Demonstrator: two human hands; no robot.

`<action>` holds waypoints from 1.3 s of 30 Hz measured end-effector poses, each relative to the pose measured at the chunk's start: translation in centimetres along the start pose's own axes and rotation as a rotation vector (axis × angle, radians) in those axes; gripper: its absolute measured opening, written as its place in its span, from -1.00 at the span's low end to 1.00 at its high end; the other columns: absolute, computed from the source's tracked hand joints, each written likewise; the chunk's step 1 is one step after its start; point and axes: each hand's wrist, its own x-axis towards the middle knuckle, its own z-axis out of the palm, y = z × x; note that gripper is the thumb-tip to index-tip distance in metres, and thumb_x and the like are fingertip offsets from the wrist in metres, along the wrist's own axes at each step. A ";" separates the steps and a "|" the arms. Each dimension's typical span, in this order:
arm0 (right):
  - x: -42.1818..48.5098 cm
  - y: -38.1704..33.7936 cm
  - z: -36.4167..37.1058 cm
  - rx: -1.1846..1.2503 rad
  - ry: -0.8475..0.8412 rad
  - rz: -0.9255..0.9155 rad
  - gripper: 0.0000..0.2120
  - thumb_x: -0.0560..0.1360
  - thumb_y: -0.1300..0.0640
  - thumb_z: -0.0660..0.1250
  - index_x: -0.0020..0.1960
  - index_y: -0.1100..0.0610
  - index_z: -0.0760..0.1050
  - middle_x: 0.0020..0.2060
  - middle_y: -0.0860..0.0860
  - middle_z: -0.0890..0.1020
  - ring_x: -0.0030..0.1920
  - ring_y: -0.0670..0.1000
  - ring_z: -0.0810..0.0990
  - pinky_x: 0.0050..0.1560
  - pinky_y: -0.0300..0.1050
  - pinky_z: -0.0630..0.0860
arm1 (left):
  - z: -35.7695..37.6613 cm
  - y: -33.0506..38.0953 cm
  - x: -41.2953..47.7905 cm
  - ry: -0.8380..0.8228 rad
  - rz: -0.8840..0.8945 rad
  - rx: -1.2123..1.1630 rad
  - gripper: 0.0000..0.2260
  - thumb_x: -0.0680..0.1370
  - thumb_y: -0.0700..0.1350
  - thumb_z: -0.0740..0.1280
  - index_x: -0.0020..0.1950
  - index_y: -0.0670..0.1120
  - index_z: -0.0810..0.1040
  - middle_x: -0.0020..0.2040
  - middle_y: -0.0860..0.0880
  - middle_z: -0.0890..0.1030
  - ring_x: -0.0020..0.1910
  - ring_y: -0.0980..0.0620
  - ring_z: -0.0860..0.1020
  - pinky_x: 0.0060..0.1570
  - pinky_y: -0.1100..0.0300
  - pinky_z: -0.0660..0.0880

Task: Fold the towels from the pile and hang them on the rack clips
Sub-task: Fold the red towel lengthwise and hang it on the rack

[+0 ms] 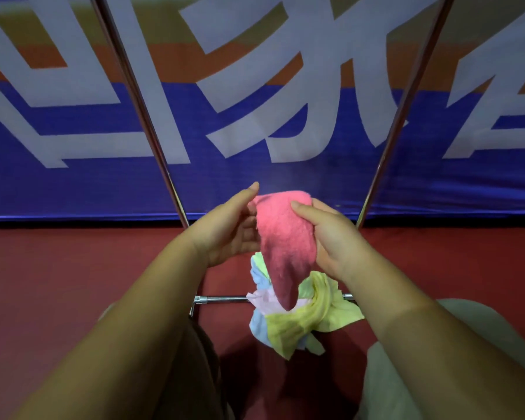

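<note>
A pink towel [285, 237] hangs between my two hands in the middle of the view, its lower end tapering to a point. My left hand [228, 228] grips its left edge, thumb raised. My right hand [331, 237] pinches its right edge with the thumb on the front. Below them a pile of towels [303, 322] in yellow, light blue, pale pink and pale green lies on the red floor, draped over the rack's low crossbar [222, 298]. Two metal rack poles [140, 98] [406, 98] rise at left and right. No clips are in view.
A blue, orange and white banner [255, 177] stands close behind the rack, down to the red floor [58, 268]. My knees [437, 374] frame the pile at the bottom of the view.
</note>
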 end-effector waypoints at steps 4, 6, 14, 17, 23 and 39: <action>2.0 -0.8 -0.8 0.056 0.037 -0.059 -0.74 0.67 0.29 0.38 0.35 0.19 0.61 0.14 0.25 0.76 0.07 0.19 0.79 0.09 0.10 0.74 | 0.1 -2.0 1.3 0.040 0.148 0.246 -0.52 0.44 0.37 0.53 -0.10 -0.06 0.62 -0.15 -0.09 0.63 -0.10 -0.08 0.62 0.24 -0.06 0.59; 2.5 -1.2 -1.2 0.054 0.058 -0.084 -0.72 0.66 0.30 0.39 0.36 0.16 0.60 0.14 0.22 0.76 0.07 0.18 0.79 0.06 0.10 0.73 | 0.3 -2.5 2.0 -0.005 0.226 0.271 -0.63 0.48 0.17 0.59 -0.02 -0.08 0.59 -0.11 -0.14 0.60 -0.08 -0.07 0.54 0.14 -0.04 0.53; 2.5 -1.8 -2.2 0.066 0.074 -0.086 -0.67 0.67 0.31 0.36 0.40 0.10 0.58 0.22 0.21 0.76 0.18 0.24 0.78 0.18 0.27 0.71 | 1.1 -2.9 3.2 -0.012 0.293 0.270 -0.59 0.43 -0.01 0.65 0.11 -0.11 0.54 0.03 -0.24 0.71 0.06 -0.17 0.63 0.38 -0.39 0.45; 2.4 -1.6 -2.3 0.043 0.090 -0.098 -0.65 0.67 0.34 0.35 0.42 0.11 0.58 0.21 0.20 0.76 0.17 0.23 0.79 0.17 0.25 0.73 | 1.4 -3.1 3.4 0.017 0.320 0.268 -0.62 0.46 -0.14 0.63 0.13 -0.16 0.53 0.08 -0.41 0.68 0.07 -0.30 0.69 0.37 -0.45 0.45; 2.3 -1.4 -2.8 -0.008 0.113 -0.136 -0.64 0.64 0.37 0.37 0.39 0.11 0.61 0.19 0.16 0.78 0.19 0.19 0.78 0.22 0.22 0.70 | 1.4 -3.0 3.5 -0.005 0.313 0.337 -0.60 0.41 0.09 0.63 0.07 -0.13 0.67 0.14 -0.43 0.62 0.02 -0.15 0.58 0.34 -0.48 0.43; 1.5 -0.3 -1.3 0.115 -0.019 0.190 -0.67 0.70 0.15 0.31 0.40 0.27 0.58 0.18 0.32 0.74 0.08 0.25 0.78 0.08 0.17 0.71 | 2.2 -3.4 2.8 -0.127 0.228 0.111 -0.70 0.72 -0.20 0.33 0.45 -0.04 0.52 0.20 -0.08 0.72 0.09 -0.03 0.70 -0.06 0.13 0.63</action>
